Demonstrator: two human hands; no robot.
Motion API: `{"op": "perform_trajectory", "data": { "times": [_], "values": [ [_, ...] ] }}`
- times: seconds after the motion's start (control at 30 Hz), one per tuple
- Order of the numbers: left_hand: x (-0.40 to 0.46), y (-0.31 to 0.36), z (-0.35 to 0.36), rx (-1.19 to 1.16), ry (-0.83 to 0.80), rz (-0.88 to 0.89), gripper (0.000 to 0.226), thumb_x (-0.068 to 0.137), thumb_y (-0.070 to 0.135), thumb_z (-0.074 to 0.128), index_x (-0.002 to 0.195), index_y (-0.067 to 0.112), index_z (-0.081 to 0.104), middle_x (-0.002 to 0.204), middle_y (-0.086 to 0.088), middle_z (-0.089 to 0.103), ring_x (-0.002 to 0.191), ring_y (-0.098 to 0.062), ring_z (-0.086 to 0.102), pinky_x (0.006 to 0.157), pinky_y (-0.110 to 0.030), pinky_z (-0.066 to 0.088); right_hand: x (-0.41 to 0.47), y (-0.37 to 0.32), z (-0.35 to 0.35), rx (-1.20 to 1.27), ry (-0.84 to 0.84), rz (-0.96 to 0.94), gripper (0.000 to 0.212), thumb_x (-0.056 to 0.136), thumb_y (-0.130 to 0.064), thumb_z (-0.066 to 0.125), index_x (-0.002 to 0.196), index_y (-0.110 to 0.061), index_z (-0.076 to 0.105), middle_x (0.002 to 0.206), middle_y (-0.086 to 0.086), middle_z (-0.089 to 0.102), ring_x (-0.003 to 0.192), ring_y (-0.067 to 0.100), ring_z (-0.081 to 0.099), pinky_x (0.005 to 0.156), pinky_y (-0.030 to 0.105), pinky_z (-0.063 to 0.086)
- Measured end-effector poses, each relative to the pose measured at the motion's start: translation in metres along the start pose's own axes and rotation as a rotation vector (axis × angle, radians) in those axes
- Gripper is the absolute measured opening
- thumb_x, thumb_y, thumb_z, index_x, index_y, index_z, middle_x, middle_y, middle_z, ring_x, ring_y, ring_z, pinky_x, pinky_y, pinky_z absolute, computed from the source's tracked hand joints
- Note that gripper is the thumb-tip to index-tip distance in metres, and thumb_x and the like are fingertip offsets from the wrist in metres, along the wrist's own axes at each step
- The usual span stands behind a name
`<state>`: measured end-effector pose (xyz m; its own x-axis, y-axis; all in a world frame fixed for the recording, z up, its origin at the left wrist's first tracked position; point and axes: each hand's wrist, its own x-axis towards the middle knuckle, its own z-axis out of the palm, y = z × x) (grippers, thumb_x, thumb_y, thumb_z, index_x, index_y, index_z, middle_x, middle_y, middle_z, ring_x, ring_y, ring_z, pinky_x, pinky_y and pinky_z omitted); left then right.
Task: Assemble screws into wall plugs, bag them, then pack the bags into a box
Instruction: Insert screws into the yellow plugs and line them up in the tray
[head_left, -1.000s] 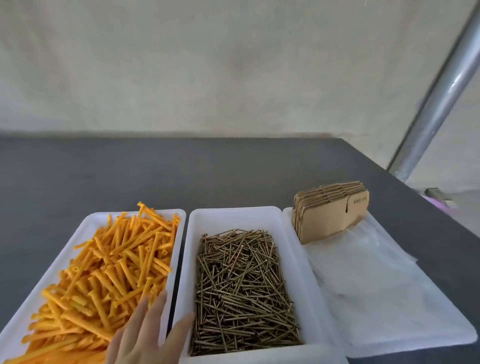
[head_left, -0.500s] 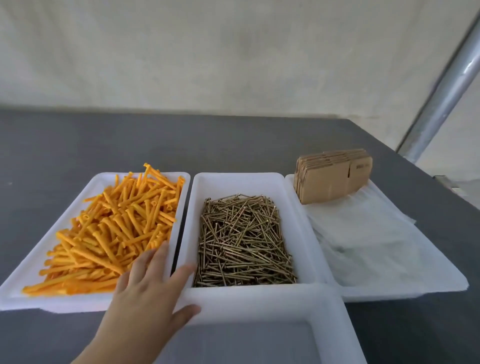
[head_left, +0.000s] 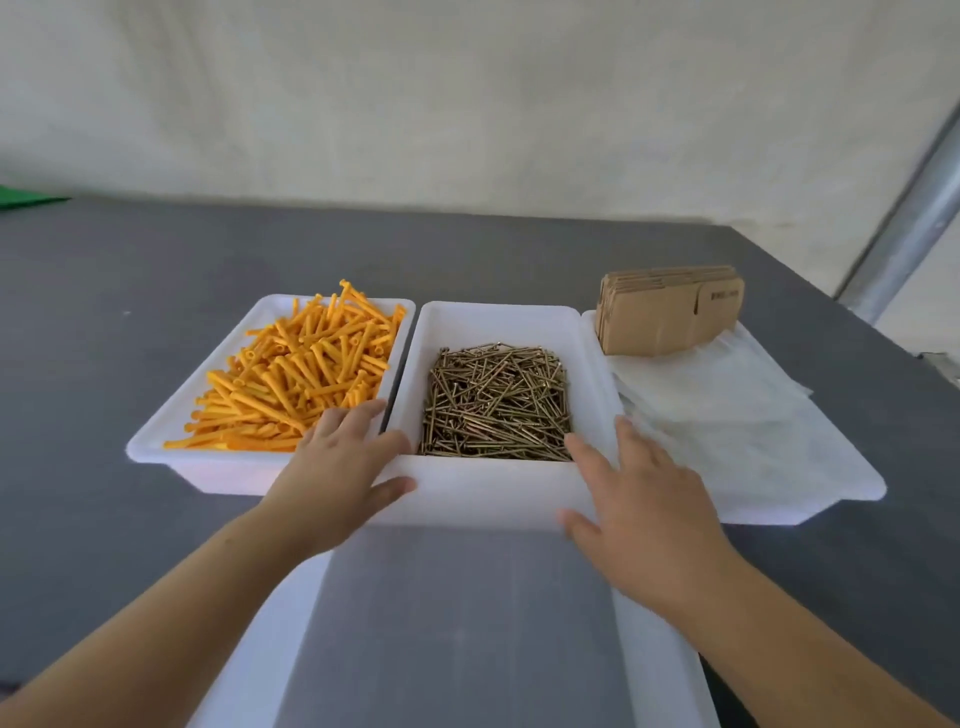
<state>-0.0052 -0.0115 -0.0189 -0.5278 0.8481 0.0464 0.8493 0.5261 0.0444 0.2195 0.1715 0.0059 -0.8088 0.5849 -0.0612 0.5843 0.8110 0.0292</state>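
Screws (head_left: 496, 402), brass-coloured and too many to count, lay heaped in the middle one of three white trays (head_left: 498, 319) set side by side on the dark grey table (head_left: 104, 291). The left tray (head_left: 171, 415) held one heap of orange wall plugs (head_left: 301, 374), likewise beyond counting. The right tray (head_left: 857, 475) held one stack of flattened cardboard boxes (head_left: 670, 314) standing on edge at its far end, and a layer of clear plastic bags (head_left: 727, 415) in front of it. A fourth white tray (head_left: 654, 665), its bottom bare, sat nearest the person, touching the near wall of the screw tray.

Two hands were in view. The left hand (head_left: 337, 467) lay flat over the near left corner of the screw tray, its fingers straight and slightly spread, the fingertips reaching to the edge of the wall plugs and the thumb against the tray's near wall. The right hand (head_left: 644, 504) lay over the near right corner, fingers also straight and spread, the index finger along the rim. The screws sat between the two hands, just beyond the fingers; neither hand held any of them.
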Motion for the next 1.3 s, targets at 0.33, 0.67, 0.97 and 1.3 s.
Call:
{"op": "perform_trajectory", "data": {
  "times": [0.33, 0.67, 0.97, 1.3],
  "values": [
    [-0.004, 0.003, 0.002, 0.089, 0.011, 0.002, 0.038, 0.095, 0.057, 0.043, 0.125, 0.035, 0.050, 0.157, -0.005, 0.023, 0.134, -0.033, 0.034, 0.110, -0.050, 0.031, 0.014, -0.015, 0.031, 0.045, 0.120, 0.080, 0.032, 0.102, -0.043, 0.033, 0.126, -0.023, 0.041, 0.156, 0.019, 0.019, 0.140, 0.046, 0.024, 0.109, 0.061, 0.027],
    [-0.011, 0.005, 0.004, 0.113, 0.004, 0.004, 0.038, 0.094, 0.058, 0.033, 0.121, 0.037, 0.051, 0.161, 0.002, 0.020, 0.130, -0.026, 0.042, 0.105, -0.046, 0.036, 0.016, -0.010, 0.031, 0.064, 0.166, 0.055, 0.027, 0.100, -0.044, 0.037, 0.117, -0.027, 0.050, 0.153, 0.014, 0.030, 0.133, 0.041, 0.038, 0.105, 0.052, 0.038],
    [-0.007, 0.005, 0.004, 0.130, 0.004, 0.023, 0.041, 0.096, 0.059, 0.024, 0.124, 0.038, 0.046, 0.165, 0.010, 0.005, 0.126, -0.021, 0.040, 0.102, -0.040, 0.036, 0.030, 0.009, 0.027, 0.029, 0.091, -0.088, 0.028, 0.101, -0.050, 0.027, 0.115, -0.031, 0.043, 0.147, -0.007, 0.037, 0.124, 0.032, 0.038, 0.089, 0.039, 0.041],
    [0.001, -0.002, 0.011, 0.148, -0.003, 0.061, 0.043, 0.098, 0.059, 0.027, 0.128, 0.034, 0.044, 0.165, 0.006, 0.005, 0.129, -0.027, 0.041, 0.101, -0.046, 0.039, 0.032, 0.016, 0.022, 0.054, 0.051, -0.137, 0.031, 0.102, -0.051, 0.028, 0.112, -0.027, 0.045, 0.122, -0.004, 0.053, 0.113, 0.032, 0.043, 0.077, 0.035, 0.034]
  ]
}}
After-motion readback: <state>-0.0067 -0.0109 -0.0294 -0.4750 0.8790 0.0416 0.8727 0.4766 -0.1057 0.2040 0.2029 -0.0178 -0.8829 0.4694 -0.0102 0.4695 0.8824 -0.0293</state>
